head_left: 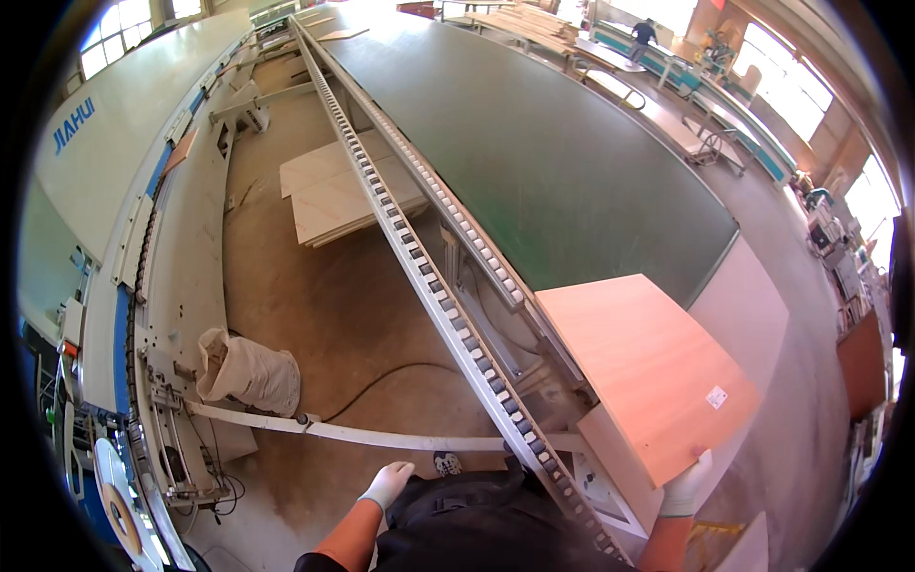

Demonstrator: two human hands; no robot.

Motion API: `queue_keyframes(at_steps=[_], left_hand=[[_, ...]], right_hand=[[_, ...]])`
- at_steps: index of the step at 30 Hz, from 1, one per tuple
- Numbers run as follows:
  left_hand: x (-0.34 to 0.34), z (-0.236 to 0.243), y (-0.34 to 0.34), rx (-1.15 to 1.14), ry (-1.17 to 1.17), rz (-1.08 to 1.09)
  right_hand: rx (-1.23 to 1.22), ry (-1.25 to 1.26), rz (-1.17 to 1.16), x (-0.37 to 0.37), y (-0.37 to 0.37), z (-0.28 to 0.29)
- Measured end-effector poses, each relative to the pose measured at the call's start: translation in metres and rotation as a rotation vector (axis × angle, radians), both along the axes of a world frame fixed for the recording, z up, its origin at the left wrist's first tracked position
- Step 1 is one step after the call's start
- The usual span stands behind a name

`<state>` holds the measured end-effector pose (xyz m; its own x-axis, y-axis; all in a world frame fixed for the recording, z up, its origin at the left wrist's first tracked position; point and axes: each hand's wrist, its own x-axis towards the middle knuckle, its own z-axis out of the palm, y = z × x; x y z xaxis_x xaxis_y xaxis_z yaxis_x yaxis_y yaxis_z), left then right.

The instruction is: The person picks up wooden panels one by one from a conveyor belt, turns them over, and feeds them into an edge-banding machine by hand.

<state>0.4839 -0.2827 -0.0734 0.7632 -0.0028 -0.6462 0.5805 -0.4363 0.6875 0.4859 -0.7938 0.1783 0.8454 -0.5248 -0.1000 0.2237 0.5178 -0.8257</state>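
A wood-grain panel (648, 367) with a small white label lies on top of a stack of boards at the right. My right hand (682, 488), in a white glove, grips its near edge, with the fingertips up at the panel's corner. The rest of those fingers are hidden against the stack's side. My left hand (387, 484), also gloved in white, hangs beside my dark clothing with its fingers curled together and nothing visible in them. Between my body and the stack runs a roller rail (429, 272).
A long edge-banding machine (181, 286) stands along the left, with a tape reel (119, 510) at its near end. A white sack (250, 374) sits on the floor near a low crossbar (381, 439). Pale boards (348, 195) lie beyond it. A large dark green table (543, 162) stretches away.
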Motion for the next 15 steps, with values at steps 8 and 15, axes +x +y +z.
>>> queue_keyframes(at_steps=[8,15], left_hand=[[0.071,0.125,-0.055,-0.846,-0.045,0.038],[0.142,0.235,-0.026,-0.721,-0.546,-0.019]], right_hand=[[-0.102,-0.025,-0.054,-0.013,0.058,0.077],[-0.133,0.005,-0.110,-0.119,0.094,0.134]])
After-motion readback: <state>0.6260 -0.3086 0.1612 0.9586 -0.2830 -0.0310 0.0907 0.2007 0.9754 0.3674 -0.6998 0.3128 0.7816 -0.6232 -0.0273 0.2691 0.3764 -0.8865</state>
